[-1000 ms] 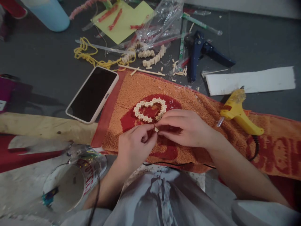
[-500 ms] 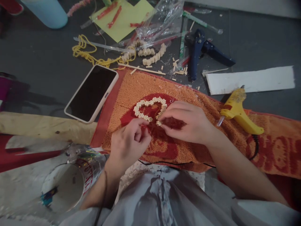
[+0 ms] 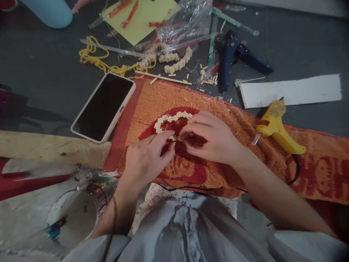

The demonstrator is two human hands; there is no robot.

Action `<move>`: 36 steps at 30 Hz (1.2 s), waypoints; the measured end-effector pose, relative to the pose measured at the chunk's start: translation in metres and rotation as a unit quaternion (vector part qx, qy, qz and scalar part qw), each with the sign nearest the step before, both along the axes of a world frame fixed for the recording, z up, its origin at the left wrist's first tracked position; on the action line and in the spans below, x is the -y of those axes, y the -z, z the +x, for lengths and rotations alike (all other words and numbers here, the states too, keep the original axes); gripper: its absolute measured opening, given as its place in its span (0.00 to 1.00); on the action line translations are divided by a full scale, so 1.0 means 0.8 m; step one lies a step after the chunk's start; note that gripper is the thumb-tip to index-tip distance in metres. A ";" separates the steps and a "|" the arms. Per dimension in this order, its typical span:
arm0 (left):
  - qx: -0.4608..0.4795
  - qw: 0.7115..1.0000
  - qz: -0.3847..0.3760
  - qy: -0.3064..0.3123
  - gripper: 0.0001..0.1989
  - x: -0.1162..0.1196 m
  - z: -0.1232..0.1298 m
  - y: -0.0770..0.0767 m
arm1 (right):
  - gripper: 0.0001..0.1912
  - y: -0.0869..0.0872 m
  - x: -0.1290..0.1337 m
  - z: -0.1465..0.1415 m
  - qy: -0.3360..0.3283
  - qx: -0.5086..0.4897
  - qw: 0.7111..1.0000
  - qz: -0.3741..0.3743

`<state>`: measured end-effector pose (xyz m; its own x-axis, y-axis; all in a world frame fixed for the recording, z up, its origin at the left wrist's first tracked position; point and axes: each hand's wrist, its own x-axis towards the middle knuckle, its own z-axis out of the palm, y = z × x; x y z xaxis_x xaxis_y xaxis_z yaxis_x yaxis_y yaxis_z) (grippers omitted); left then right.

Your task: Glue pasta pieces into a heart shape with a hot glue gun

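A heart-shaped outline of short pale wooden stick pieces (image 3: 170,118) rests on the orange and red towel (image 3: 160,96). My left hand (image 3: 149,154) pinches the lower left end of the outline between thumb and forefinger. From the other side, my right hand (image 3: 208,138) grips the right end with its fingertips, covering much of that side. Both ends appear to meet between my hands; fingers hide whether they touch. Right of my hand lies a yellow hot glue gun (image 3: 278,129), its clear stick pointing toward me.
A phone (image 3: 105,107) lies at the left. Farther back are yellow string (image 3: 94,54), curved strips of stick pieces (image 3: 180,63), cut bits (image 3: 208,82), a blue cutter (image 3: 227,62) and plastic wrapping (image 3: 188,22). A white strip (image 3: 291,91) lies right; a bin (image 3: 92,203) stands below left.
My left hand has moved up to the outline and taken hold of its left end. The right hand has shifted slightly left, drawing the two ends together.
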<state>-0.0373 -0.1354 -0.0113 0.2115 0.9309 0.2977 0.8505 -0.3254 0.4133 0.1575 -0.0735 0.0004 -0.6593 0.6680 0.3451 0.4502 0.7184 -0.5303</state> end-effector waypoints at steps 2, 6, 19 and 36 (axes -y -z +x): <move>-0.002 1.000 0.003 0.002 0.11 0.000 -0.001 0.001 | 0.03 0.001 0.001 -0.001 -0.001 0.007 1.000 0.008; -0.007 1.000 0.005 0.003 0.11 0.000 -0.001 0.002 | 0.04 0.004 0.002 -0.003 -0.006 0.014 1.000 0.009; -0.011 1.000 -0.004 0.008 0.10 -0.002 -0.002 0.000 | 0.07 0.005 0.000 -0.001 -0.009 0.032 0.999 0.005; 0.001 1.000 -0.003 0.020 0.10 -0.003 -0.001 -0.002 | 0.03 0.007 0.001 -0.003 -0.008 0.052 0.998 0.018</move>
<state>-0.0383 -0.1330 -0.0100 0.2487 0.9232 0.2930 0.8362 -0.3573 0.4161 0.1549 -0.0740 -0.0053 -0.7033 0.6451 0.2987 0.4893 0.7440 -0.4550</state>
